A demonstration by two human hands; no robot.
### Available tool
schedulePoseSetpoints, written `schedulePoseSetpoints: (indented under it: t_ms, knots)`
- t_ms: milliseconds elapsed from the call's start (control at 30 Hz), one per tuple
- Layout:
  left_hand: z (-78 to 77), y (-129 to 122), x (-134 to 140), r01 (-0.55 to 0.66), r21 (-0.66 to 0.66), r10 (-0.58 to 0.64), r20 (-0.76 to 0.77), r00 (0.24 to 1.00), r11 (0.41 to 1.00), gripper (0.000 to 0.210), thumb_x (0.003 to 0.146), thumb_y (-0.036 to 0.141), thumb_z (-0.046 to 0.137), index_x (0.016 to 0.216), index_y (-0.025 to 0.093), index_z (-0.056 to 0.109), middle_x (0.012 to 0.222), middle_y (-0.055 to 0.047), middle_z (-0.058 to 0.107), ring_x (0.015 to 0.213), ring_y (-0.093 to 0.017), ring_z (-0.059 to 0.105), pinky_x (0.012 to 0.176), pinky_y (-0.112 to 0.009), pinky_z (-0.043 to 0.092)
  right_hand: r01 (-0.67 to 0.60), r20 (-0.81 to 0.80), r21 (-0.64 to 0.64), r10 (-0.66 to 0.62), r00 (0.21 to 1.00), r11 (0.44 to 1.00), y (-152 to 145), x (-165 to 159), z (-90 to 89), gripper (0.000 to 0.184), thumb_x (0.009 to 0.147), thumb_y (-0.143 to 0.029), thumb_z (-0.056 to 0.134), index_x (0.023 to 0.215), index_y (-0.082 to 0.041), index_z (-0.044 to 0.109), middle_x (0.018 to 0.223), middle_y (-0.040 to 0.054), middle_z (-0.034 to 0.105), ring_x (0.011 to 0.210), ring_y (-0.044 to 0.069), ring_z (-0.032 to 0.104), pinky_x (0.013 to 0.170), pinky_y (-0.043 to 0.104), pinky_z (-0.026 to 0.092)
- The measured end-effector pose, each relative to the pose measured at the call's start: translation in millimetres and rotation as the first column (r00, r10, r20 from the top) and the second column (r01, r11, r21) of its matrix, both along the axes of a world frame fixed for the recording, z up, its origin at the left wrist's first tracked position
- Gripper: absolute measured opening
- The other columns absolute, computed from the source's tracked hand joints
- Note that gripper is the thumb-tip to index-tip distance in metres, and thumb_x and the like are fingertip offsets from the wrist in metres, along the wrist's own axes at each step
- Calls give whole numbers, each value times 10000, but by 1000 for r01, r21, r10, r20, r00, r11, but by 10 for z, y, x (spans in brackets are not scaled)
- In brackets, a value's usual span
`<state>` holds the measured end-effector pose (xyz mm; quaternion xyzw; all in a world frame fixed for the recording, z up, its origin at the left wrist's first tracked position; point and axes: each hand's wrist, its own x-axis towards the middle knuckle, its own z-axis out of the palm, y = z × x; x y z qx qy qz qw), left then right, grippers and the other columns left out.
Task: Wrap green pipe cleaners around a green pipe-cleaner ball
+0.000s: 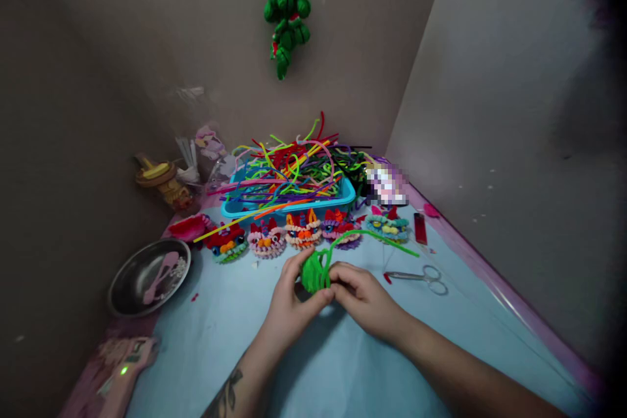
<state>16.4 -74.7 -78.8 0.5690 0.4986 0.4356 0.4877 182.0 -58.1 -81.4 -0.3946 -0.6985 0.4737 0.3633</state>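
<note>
Wrapped round the left side of a green ball of coiled pipe cleaner [313, 272], the fingers and thumb of my left hand [295, 294] hold it above the table. On its right side, my right hand [361, 295] pinches the green strand where it meets the ball. The strand's free end [386, 243] arches up and away to the right. Just behind the ball stands a row of several colourful pipe-cleaner lion heads [303, 229]. Scissors [416, 277] lie on the table to the right of my hands. My right fingertips are partly hidden.
A blue basket [289, 209] heaped with pipe cleaners [298, 166] stands at the back. Left is a steel bowl [117, 300] with a pink scoop [161, 277] and white beads. A pink device [128, 372] with a green light sits front left. Green pipe-cleaner work [287, 13] hangs on the wall.
</note>
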Motion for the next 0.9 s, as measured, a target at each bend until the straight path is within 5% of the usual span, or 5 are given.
schedulePoseSetpoints:
  t_ms: [100,267,500,900]
  knots:
    - [4,-9,-10,15,-7,-15,-36,999,1000,618,714,311,715,1268,206,461,1297,-139,516,1172,-301,518,912,-407,465,71,-120,-105,-84,989,992,5,-1,-14,43,806,-201,541,770,-198,518,737,-8,512,698,141,501,632,252,390]
    - [16,-30,9,70,-3,-70,-84,994,998,609,714,270,701,1258,190,440,1266,-129,526,1143,-282,533,939,-414,447,140,-312,-201,-198,929,970,46,5,-1,185,771,-321,635,846,-209,507,727,-20,501,696,138,503,649,256,424]
    - [-1,-11,26,165,116,-141,-189,972,979,619,734,224,687,1310,247,463,1300,-97,482,1231,-262,455,1043,-415,350,141,-315,-318,-245,917,937,79,12,-40,265,711,-407,691,745,-184,551,680,-16,511,659,133,484,629,266,418]
    - [-24,-12,42,151,87,-135,-169,976,985,535,731,293,683,1231,206,515,1243,-116,500,1207,-274,468,1027,-420,363,189,-313,-318,-291,904,929,68,-39,-52,231,709,-376,686,737,-182,562,670,-24,525,636,130,507,623,269,433]
